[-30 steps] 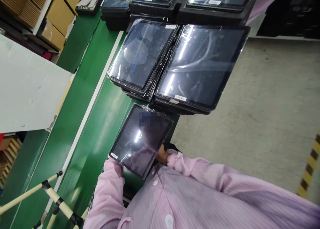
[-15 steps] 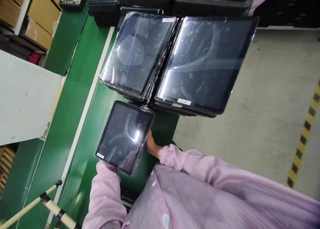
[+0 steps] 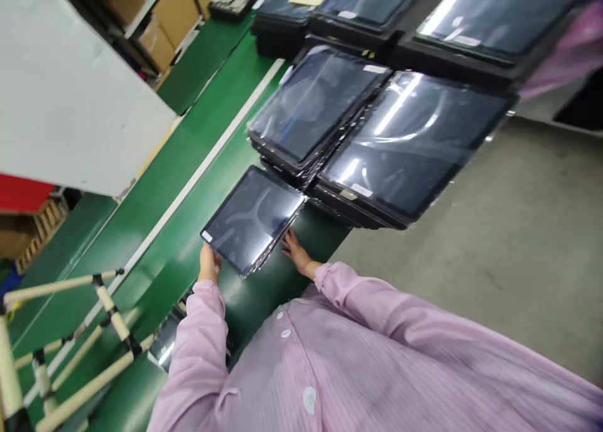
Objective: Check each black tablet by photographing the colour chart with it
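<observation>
A small stack of black tablet screens (image 3: 254,218) in clear film lies at an angle at the green bench top, a white label on its near left corner. My left hand (image 3: 208,264) grips that corner, its fingers partly hidden by the stack. Along the right edge, my right hand (image 3: 296,253) has its fingers spread, with the fingertips close to the stack's side; whether they touch is unclear. Just beyond stand two taller stacks, one of film-wrapped screens (image 3: 315,102) on the left and one of larger screens (image 3: 414,146) on the right.
More screens in black trays (image 3: 372,2) line the far end. A pale tube frame (image 3: 113,319) with black joints stands at lower left. A white board (image 3: 70,99) rises over the green bench (image 3: 198,196). Grey floor (image 3: 494,262) lies to the right.
The view has swung, shifting the far stacks right and down. The small stack now sits against the taller stacks' near side. My right fingers have come away from beneath it and spread.
</observation>
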Demonstrator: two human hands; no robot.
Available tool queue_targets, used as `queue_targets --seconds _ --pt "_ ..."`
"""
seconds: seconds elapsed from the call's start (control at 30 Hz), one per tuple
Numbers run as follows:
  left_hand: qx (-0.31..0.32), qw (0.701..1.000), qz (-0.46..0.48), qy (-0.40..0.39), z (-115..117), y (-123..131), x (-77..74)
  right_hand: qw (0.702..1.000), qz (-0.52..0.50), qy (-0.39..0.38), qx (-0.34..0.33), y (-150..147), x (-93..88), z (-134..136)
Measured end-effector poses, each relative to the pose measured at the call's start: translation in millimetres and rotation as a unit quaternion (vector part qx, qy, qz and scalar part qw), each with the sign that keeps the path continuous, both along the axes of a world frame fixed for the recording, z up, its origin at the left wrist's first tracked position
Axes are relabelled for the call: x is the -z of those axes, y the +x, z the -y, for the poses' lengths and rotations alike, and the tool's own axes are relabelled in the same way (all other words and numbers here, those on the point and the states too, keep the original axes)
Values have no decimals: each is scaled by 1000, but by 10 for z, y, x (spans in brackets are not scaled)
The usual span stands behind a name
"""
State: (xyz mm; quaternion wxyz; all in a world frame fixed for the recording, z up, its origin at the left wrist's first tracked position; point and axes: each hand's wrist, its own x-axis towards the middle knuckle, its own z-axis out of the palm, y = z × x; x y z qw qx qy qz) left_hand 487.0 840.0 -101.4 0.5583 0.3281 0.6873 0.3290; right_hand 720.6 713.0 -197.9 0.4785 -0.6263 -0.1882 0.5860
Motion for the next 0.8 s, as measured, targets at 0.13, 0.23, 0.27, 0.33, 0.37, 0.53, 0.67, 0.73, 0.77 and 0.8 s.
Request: queue_targets --seconds 0.13,0.23,0.27,0.33,0.37,0.53,0.67,0.73,0.77,0.8 --pt "-17 1000 -9 -15 1112 -731 -116 991 39 -82 -96 68 25 288" --pt "-59 997 -40 -7 1996 -1361 -260 968 94 -136 -189 39 34 526" --pt "-88 994 -59 -3 2258 -1605 -305 957 113 -148 -221 10 30 603" --pt "-166 981 -106 5 2714 -2132 -359 934 146 -157 -284 -120 6 735" --pt "-210 969 -129 7 2906 -2402 -360 923 156 -153 -316 -242 -15 787" --pt "-339 929 -146 -7 3432 -3412 -44 894 119 -64 -427 -1610 -175 997" --pt "-300 953 -27 -12 3417 -3568 386 910 76 25 -406 -3149 -235 1097" --pt "-274 961 34 -3 3384 -3536 520 922 79 49 -376 -3731 -213 1101" --pt "-262 963 60 3 3373 -3521 554 928 83 54 -360 -3936 -203 1100" --pt "-251 965 82 8 3364 -3514 566 933 85 57 -346 -4083 -202 1100"
